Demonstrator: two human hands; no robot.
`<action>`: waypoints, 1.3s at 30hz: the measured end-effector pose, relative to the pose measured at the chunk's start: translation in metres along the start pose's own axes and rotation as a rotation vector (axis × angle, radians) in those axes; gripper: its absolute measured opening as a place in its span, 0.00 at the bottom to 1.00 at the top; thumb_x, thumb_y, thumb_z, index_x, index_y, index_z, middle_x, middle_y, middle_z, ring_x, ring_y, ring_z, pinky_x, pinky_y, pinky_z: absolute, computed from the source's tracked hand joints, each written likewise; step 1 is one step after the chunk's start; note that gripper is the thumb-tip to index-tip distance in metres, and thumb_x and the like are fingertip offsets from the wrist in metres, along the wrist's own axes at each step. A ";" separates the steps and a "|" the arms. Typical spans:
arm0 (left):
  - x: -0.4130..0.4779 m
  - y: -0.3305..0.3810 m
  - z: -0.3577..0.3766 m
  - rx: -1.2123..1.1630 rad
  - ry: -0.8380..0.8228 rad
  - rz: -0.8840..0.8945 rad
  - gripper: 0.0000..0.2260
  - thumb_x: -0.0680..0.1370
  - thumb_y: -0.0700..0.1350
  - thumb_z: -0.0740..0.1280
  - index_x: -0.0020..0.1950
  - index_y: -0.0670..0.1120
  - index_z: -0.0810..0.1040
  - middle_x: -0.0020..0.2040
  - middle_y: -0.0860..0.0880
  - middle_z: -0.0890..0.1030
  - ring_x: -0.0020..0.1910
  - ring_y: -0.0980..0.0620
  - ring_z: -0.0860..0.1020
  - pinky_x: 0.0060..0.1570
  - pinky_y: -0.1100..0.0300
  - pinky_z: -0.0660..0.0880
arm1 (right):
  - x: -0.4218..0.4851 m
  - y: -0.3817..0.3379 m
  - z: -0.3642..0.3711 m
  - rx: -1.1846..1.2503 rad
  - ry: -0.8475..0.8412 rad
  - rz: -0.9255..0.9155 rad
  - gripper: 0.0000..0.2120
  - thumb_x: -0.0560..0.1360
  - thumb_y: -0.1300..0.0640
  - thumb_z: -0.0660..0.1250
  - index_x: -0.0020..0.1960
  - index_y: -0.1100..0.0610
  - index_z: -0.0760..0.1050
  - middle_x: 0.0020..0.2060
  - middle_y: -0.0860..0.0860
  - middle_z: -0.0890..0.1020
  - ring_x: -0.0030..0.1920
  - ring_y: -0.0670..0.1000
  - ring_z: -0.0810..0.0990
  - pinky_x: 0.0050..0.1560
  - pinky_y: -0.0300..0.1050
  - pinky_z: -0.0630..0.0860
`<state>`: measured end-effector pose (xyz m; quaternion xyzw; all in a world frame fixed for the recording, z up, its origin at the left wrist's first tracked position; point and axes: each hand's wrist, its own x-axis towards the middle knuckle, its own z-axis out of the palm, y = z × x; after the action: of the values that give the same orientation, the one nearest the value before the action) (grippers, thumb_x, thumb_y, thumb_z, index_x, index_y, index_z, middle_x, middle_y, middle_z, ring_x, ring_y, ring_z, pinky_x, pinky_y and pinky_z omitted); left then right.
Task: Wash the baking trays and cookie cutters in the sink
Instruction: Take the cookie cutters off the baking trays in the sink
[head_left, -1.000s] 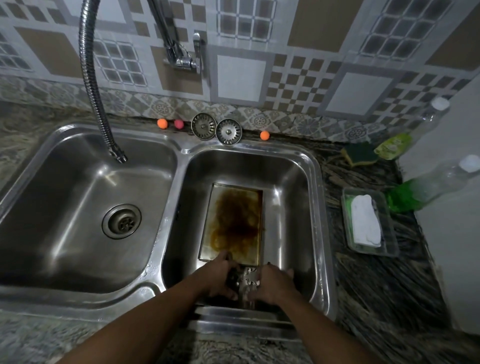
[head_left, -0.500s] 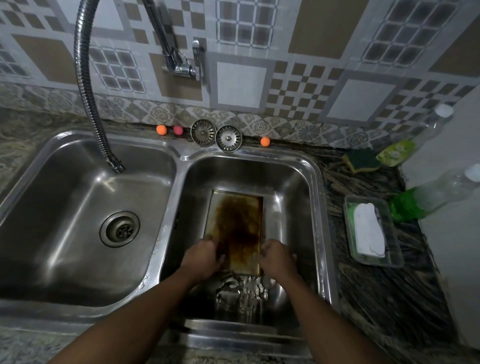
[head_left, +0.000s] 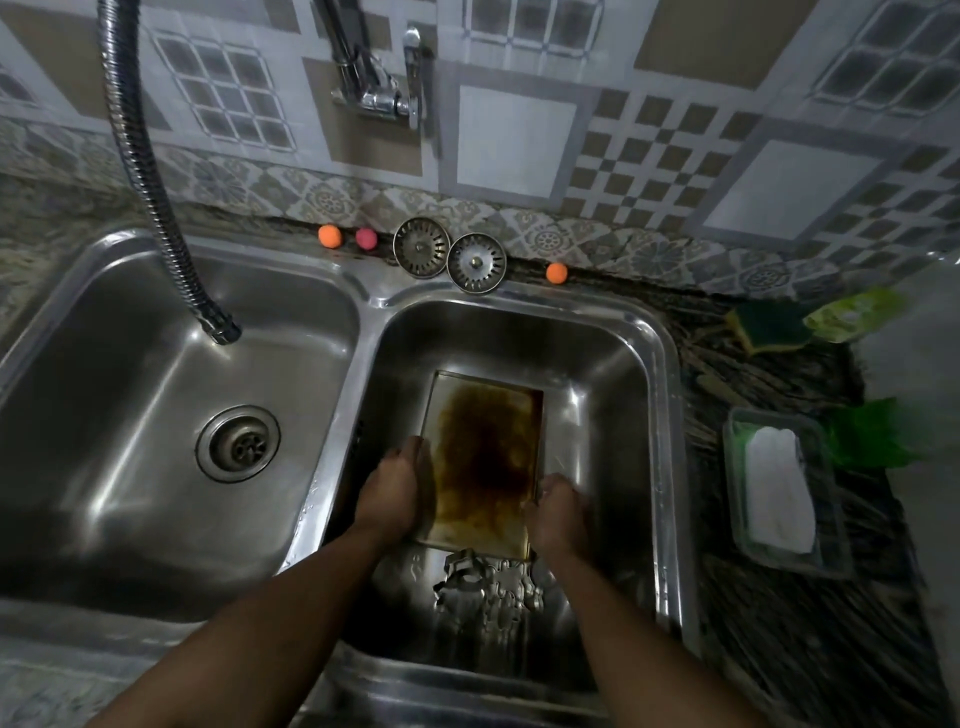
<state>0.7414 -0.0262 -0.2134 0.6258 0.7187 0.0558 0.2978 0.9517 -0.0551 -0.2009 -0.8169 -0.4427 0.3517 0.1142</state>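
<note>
A rectangular metal baking tray (head_left: 485, 447), stained dark brown, lies in the right basin of the steel double sink (head_left: 670, 395). My left hand (head_left: 395, 488) grips the tray's left edge. At the right edge, my right hand (head_left: 558, 512) has its fingers curled round the rim. Several metal cookie cutters (head_left: 485, 587) lie in a pile on the basin floor just in front of the tray, between my forearms.
A flexible tap hose (head_left: 156, 176) hangs over the left basin with its drain (head_left: 238, 443). Two sink strainers (head_left: 449, 254) and small coloured balls stand at the back rim. On the right counter are a green sponge (head_left: 769, 325), green soap bottles and a tub with a white cloth (head_left: 776, 491).
Both hands let go of the cookie cutters, which now lie in the basin, and moved forward to take the baking tray by its two side edges.
</note>
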 end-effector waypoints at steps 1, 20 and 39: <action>0.001 0.000 0.000 -0.001 0.020 -0.001 0.20 0.80 0.38 0.62 0.71 0.50 0.67 0.56 0.42 0.79 0.52 0.40 0.81 0.51 0.46 0.79 | 0.001 -0.001 0.000 -0.038 0.017 -0.013 0.06 0.75 0.62 0.69 0.50 0.53 0.76 0.44 0.50 0.80 0.46 0.51 0.80 0.45 0.44 0.78; -0.019 0.020 -0.031 -0.199 0.164 0.016 0.03 0.79 0.40 0.65 0.51 0.45 0.74 0.51 0.45 0.78 0.48 0.43 0.79 0.48 0.47 0.78 | -0.017 -0.012 -0.023 0.003 0.138 -0.115 0.07 0.78 0.62 0.65 0.54 0.54 0.77 0.46 0.48 0.82 0.45 0.48 0.79 0.42 0.40 0.75; -0.019 0.034 -0.067 -0.637 -0.048 0.284 0.37 0.75 0.34 0.71 0.76 0.59 0.60 0.74 0.60 0.65 0.73 0.62 0.62 0.71 0.58 0.64 | -0.006 -0.025 -0.080 0.094 0.126 -0.194 0.06 0.77 0.55 0.67 0.41 0.47 0.75 0.38 0.46 0.82 0.42 0.46 0.81 0.48 0.50 0.79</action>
<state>0.7386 -0.0168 -0.1367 0.5963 0.5640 0.3035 0.4840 0.9882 -0.0352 -0.1274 -0.7846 -0.4945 0.3072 0.2134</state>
